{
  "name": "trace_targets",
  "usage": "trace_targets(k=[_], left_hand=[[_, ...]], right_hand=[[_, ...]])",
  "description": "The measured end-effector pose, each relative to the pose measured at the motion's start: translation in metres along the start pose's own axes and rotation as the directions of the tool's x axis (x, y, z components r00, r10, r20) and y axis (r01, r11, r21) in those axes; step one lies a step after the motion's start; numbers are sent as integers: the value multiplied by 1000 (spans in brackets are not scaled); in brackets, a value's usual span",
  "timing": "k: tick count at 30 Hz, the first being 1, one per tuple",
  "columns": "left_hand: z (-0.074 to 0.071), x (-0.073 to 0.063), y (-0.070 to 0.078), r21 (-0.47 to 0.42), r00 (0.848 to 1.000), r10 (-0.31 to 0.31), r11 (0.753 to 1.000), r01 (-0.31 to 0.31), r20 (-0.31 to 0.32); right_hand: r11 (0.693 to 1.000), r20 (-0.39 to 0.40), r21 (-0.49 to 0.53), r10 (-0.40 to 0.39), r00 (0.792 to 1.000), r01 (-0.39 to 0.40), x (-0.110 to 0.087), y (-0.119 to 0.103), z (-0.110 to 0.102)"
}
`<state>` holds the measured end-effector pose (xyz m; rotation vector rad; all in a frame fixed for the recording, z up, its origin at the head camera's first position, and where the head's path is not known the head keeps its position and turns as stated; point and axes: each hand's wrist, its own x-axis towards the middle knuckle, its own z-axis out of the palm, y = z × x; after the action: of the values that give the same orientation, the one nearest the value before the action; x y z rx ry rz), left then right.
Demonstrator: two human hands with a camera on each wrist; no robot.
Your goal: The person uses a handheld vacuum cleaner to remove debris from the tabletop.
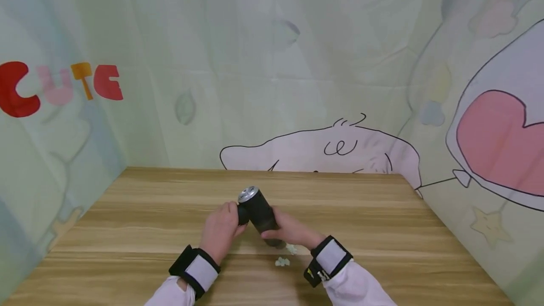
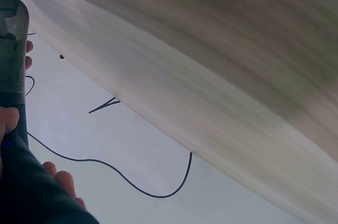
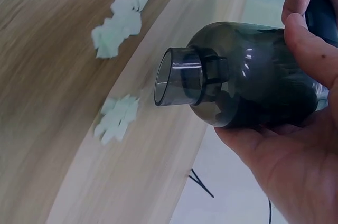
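A dark handheld vacuum cleaner (image 1: pixel 261 214) is tilted over the table, its silver end up and toward the left. My left hand (image 1: pixel 221 225) grips its black handle (image 2: pixel 39 197). Around the smoky see-through dust cup (image 3: pixel 253 78) curl the fingers and thumb of my right hand (image 1: pixel 293 228). The clear nozzle (image 3: pixel 179 76) angles down toward two clusters of pale green paper scraps. One cluster of scraps (image 1: pixel 282 261) lies nearer my body, and the other scraps (image 1: pixel 291 249) lie close by the nozzle end. In the left wrist view, the handle hides most of the left hand.
The wood-grain table (image 1: pixel 361 211) extends to both sides and back to a printed cloth backdrop (image 1: pixel 238 60). Black and grey straps (image 1: pixel 199 273) are around both wrists, below which white sleeves show.
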<state>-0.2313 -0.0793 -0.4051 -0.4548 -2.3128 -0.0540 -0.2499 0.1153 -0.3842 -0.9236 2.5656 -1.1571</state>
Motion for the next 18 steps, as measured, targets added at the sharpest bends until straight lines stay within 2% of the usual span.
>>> trace_targets(k=[5,12,18], left_hand=[[3,3,6,0,1000,1,1000,-1,-12],[3,4,14,-25,1000,7,1000,-7,14],[-1,4,13,-67,999,-3,998,6,53]], right_hand=[[1000,-16,-5,-1,1000,1,-4,5,-3],[999,-20,-22,28,999,-28,-11,5,-7],[999,-32,-34,35,999,-36,-15,-1,-6]])
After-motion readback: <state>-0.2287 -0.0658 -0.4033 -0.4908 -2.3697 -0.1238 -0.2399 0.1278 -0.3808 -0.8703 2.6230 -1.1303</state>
